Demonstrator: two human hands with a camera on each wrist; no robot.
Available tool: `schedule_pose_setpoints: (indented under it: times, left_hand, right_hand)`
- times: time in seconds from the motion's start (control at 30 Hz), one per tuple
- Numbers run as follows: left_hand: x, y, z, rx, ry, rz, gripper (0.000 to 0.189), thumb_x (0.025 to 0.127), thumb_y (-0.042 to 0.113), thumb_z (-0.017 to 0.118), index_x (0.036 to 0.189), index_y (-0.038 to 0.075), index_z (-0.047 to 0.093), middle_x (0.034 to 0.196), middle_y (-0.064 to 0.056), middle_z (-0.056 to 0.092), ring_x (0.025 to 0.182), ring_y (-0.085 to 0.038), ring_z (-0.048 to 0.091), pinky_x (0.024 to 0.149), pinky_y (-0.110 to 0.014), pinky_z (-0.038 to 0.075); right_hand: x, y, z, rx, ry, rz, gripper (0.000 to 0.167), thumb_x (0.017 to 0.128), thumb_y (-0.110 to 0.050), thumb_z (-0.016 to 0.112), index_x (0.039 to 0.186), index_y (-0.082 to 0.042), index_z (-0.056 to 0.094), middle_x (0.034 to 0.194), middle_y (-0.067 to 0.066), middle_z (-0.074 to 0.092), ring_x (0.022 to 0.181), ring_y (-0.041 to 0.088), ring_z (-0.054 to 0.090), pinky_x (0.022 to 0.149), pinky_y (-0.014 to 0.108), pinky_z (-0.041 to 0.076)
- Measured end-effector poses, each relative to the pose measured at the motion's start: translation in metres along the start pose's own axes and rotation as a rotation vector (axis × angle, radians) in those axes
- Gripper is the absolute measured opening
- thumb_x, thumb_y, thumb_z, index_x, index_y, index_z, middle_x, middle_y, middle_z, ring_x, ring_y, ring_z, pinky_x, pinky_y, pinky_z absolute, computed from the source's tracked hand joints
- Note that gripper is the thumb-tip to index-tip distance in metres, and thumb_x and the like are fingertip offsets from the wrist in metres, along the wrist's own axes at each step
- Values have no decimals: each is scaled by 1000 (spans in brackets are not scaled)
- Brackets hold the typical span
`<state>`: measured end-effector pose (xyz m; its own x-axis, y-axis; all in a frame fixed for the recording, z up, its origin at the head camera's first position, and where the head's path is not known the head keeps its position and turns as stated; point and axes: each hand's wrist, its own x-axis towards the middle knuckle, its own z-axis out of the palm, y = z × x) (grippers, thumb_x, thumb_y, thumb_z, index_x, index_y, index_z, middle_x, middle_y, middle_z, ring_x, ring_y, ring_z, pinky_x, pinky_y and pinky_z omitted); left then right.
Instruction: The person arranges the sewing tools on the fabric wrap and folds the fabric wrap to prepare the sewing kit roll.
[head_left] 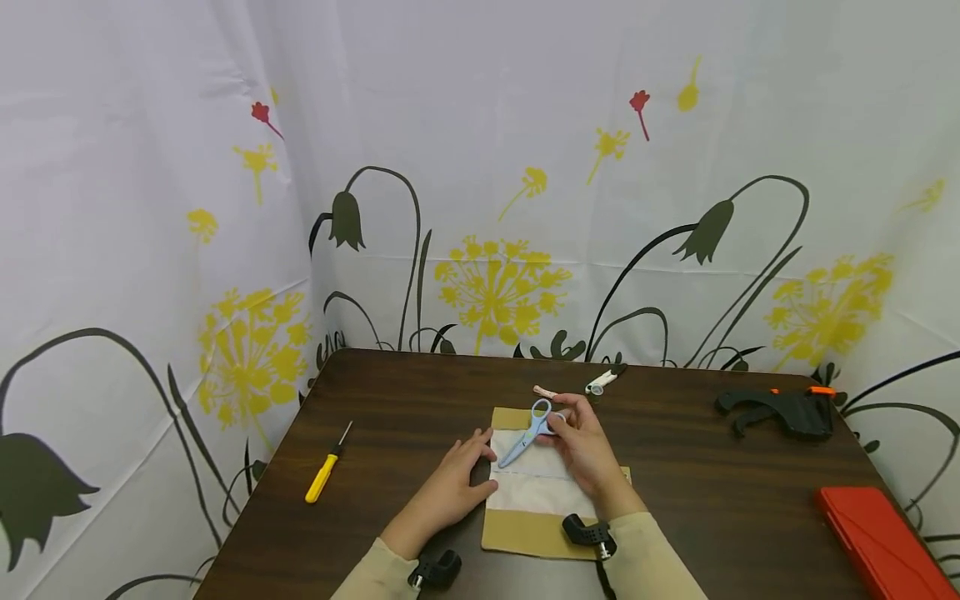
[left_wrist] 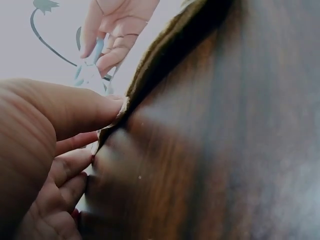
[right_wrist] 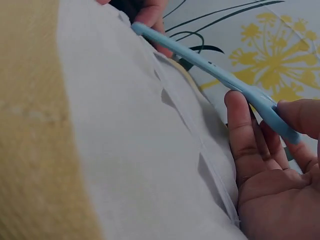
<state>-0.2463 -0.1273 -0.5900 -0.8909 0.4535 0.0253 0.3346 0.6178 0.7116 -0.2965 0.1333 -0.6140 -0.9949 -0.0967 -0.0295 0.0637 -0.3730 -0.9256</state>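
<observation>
A pair of light blue scissors [head_left: 529, 437] is pinched by the handle in my right hand [head_left: 587, 454], its blades angled down to the left over the cloth. The tan cloth with a white middle band [head_left: 532, 497] lies flat on the table in front of me. In the right wrist view, the scissors [right_wrist: 195, 61] cross above a folded seam in the white part. My left hand [head_left: 448, 483] rests at the cloth's left edge with fingers spread. The left wrist view shows its thumb [left_wrist: 95, 111] touching that edge.
A yellow-handled screwdriver [head_left: 322, 477] lies at left on the dark wooden table [head_left: 405, 400]. Behind the cloth are a small pinkish item [head_left: 544, 392] and a white tube-like item [head_left: 602, 382]. A black and orange clamp-like tool [head_left: 783, 412] and a red case [head_left: 881, 537] sit at right.
</observation>
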Motion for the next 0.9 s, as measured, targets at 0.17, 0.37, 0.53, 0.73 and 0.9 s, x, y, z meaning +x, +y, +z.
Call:
schedule_pose_setpoints:
  times: [0.17, 0.37, 0.53, 0.73, 0.9]
  left_hand:
    - [0, 0, -1, 8, 8, 1, 27, 99, 15, 78, 121, 10, 63, 175, -16, 40, 167, -39, 31, 135, -65, 17]
    - [-1, 0, -2, 11, 5, -4, 26, 99, 14, 78, 120, 10, 64, 175, -17, 40, 166, -40, 31, 135, -65, 17]
    - [1, 1, -2, 14, -1, -4, 26, 99, 15, 78, 121, 11, 63, 175, -16, 40, 167, -39, 30, 135, -64, 17]
    - [1, 1, -2, 15, 0, 8, 27, 99, 14, 78, 121, 11, 64, 175, -17, 40, 166, -40, 31, 135, -65, 18]
    - [1, 0, -1, 20, -3, 21, 26, 100, 14, 77, 122, 10, 63, 174, -18, 41, 166, -40, 32, 134, -66, 18]
  right_hand:
    - [2, -2, 3, -19, 19, -8, 34, 110, 3, 57, 141, 7, 45, 109, 9, 59, 97, 18, 68, 87, 35, 67]
    - [1, -3, 4, 1, 39, 19, 19, 110, 4, 54, 129, 2, 54, 113, 11, 59, 98, 20, 70, 90, 36, 67]
    - [1, -4, 3, -35, 5, 27, 19, 110, 1, 57, 129, 2, 59, 107, 8, 61, 98, 18, 67, 84, 32, 67]
    - [0, -6, 2, -95, -53, 58, 28, 112, -6, 57, 139, 2, 59, 106, 8, 62, 93, 17, 73, 81, 29, 66]
    - [0, -4, 2, -209, -108, 88, 36, 114, -9, 55, 149, 1, 56, 114, 9, 63, 91, 17, 79, 82, 28, 66]
